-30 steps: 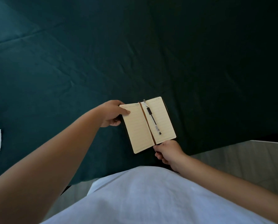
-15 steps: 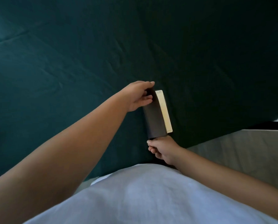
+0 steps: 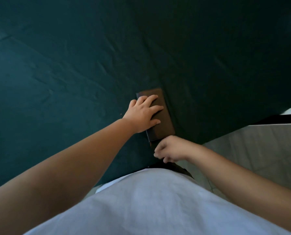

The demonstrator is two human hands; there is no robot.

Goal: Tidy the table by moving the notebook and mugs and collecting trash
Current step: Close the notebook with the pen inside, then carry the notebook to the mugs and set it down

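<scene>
Bare green tablecloth [image 3: 73, 82] all around; only obstacle, the closed notebook [image 3: 163, 122] near the front edge.

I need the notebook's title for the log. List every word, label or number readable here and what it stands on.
None can be read.
The closed notebook shows a plain dark brown cover with no print visible; the left hand covers part of it.
The green tablecloth carries no text.

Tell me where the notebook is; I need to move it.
Head view, centre: the notebook lies closed on the green cloth near its front edge, under the left hand.
</scene>
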